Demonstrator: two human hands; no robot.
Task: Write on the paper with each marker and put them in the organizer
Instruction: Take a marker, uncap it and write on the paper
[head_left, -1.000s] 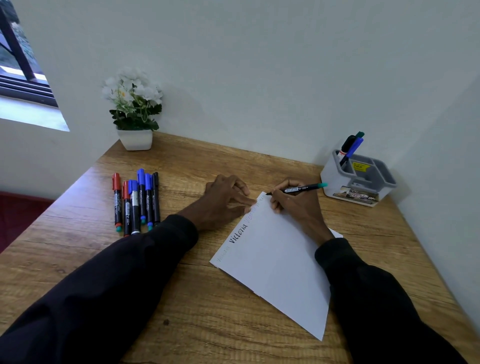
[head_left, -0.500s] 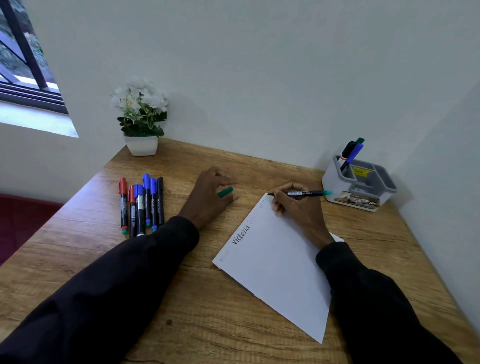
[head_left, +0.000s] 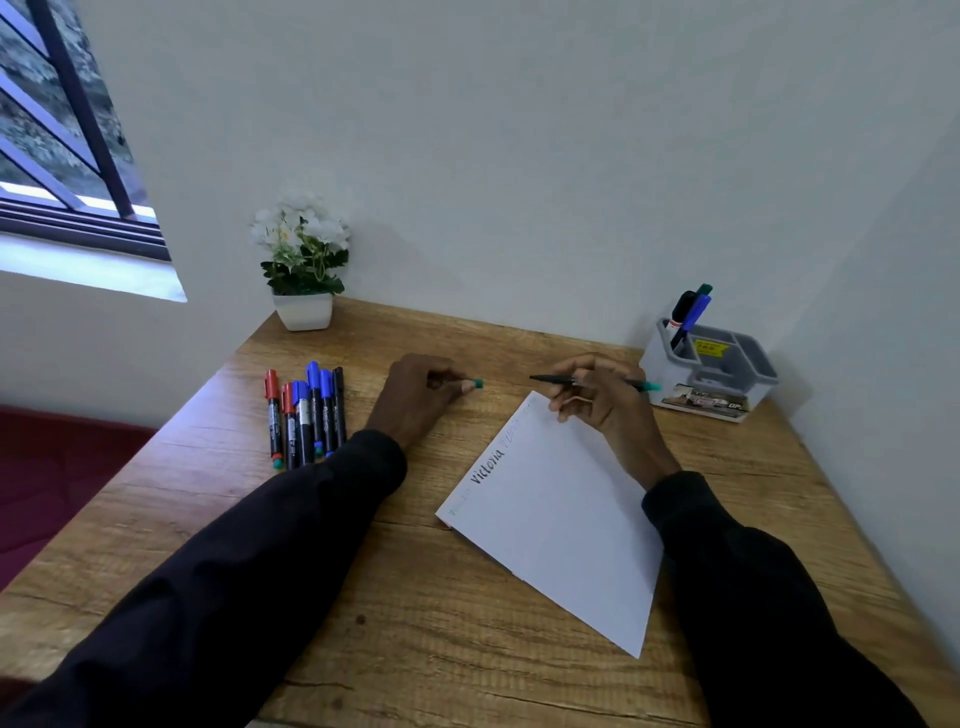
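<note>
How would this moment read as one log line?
right hand: holds uncapped green marker | left hand: holds cap | paper: written | organizer: three markers

Both arms reach forward in dark sleeves. The left hand (head_left: 415, 397) is curled, its fingers pinched together. The right hand (head_left: 602, 402) is lifted, fingers closed in a grip.

- wooden table (head_left: 415, 623), brown grain top, set into a corner
- small white square pot with white artificial flowers and green leaves (head_left: 303, 270), at table's far left edge, against wall
- plain white walls (head_left: 519, 156) behind and on the right
- window with dark bars (head_left: 62, 130), upper left
- dark red surface (head_left: 52, 467) below table on left, blurred
</note>
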